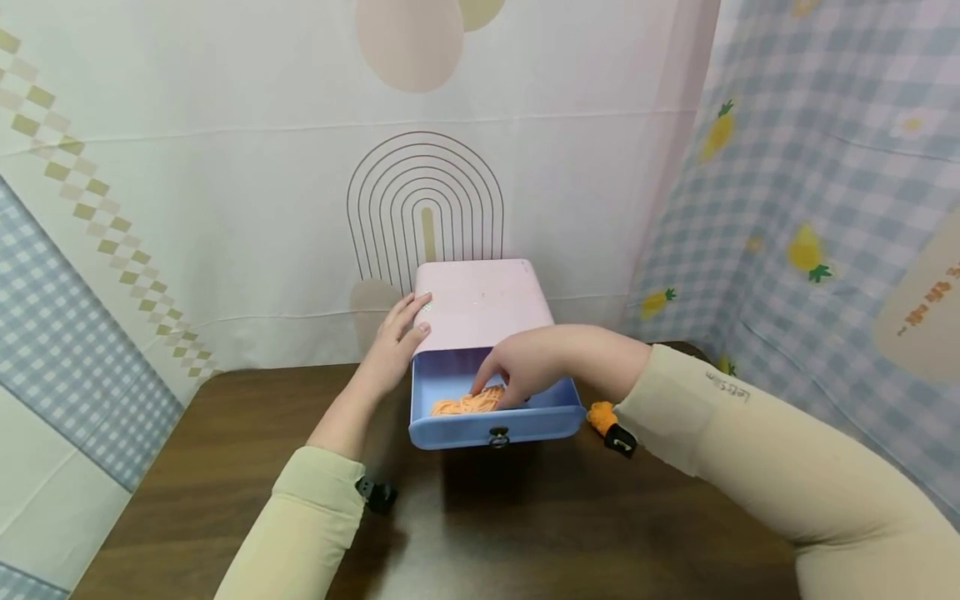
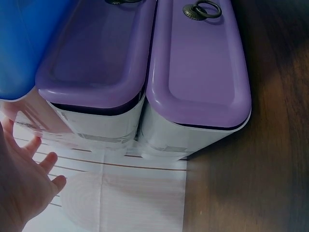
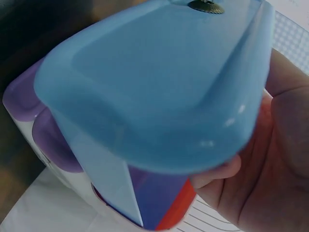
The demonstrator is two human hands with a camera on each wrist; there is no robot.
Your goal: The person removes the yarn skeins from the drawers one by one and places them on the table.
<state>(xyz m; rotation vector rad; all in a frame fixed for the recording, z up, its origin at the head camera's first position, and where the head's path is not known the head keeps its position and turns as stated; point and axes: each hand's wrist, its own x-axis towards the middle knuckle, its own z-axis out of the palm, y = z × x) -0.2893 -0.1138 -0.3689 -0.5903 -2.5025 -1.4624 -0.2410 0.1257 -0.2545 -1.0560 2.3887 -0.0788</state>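
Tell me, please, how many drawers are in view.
3: the blue drawer, pulled open at the top; the middle purple drawer beneath it; and the bottom purple drawer, nearest the table. None appears hidden.

Head view: soft, even light brightens the pale backdrop cloth (image 1: 285, 217); a dark shadow lies on the bench (image 1: 247, 475) below the blue drawer (image 1: 457, 431), with a dull sheen at the lower centre. Left wrist view: dimmer, the right-hand purple drawer front (image 2: 200, 67) muted and faintly glossy, the cloth pale and washed out. Right wrist view: focus soft, small white glints on the blue drawer's rounded corner, upper left corner nearly black
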